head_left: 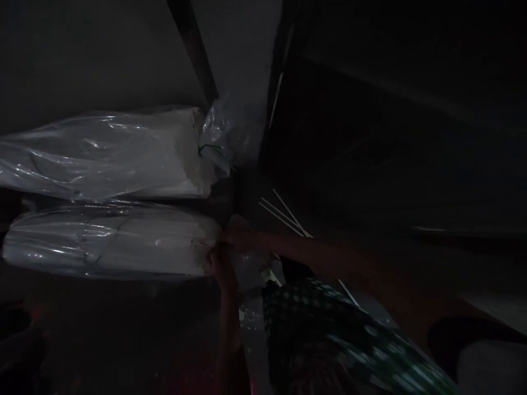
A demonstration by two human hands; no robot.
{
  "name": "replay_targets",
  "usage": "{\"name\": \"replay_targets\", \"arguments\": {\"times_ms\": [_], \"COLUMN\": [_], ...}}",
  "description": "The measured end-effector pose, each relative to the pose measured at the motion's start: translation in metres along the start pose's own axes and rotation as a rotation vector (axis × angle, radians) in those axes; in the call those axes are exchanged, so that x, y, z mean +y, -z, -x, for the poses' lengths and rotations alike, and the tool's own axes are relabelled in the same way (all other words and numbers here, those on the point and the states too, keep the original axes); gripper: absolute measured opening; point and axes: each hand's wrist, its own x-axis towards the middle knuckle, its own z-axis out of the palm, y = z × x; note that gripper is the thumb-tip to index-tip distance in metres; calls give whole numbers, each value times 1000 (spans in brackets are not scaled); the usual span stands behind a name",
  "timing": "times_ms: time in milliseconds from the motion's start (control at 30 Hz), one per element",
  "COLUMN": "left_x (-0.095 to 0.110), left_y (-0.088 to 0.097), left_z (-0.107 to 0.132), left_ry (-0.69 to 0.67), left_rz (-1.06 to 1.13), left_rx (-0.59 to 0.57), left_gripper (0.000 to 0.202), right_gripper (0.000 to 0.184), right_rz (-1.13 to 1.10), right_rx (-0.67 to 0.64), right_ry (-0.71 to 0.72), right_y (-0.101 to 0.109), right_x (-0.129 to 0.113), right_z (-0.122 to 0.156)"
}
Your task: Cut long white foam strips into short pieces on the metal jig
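Observation:
The scene is very dark. Two long bundles wrapped in clear plastic lie side by side on the floor, the far bundle [111,156] tied at its neck with a green tie [208,148], the near bundle [111,241] just below it. My left hand [220,263] and my right hand [239,233] meet at the right end of the near bundle, both closed around the gathered plastic there. The fingers are hard to make out in the gloom.
A few thin white sticks [284,214] lie on the floor beyond my right forearm. A green checked cloth [329,329] covers my lap or leg at the lower right. A dark leg or post [193,49] rises at the top.

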Motion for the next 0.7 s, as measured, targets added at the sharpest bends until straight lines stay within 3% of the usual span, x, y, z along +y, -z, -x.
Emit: {"name": "replay_targets", "arguments": {"times_ms": [100, 367, 700], "left_x": [-3, -8, -6], "left_y": [0, -3, 1], "left_z": [0, 0, -3], "left_ry": [-22, -21, -52], "left_rz": [8, -15, -19], "left_rx": [-5, 13, -20], "left_gripper": [19, 20, 26], "right_gripper": [28, 31, 25], "right_rz": [-24, -163, -165], "right_rx": [25, 13, 77], "right_ry": [-30, 73, -67], "right_y": [-4, -11, -20], "right_x": [-1, 7, 3], "right_z": [2, 6, 8]}}
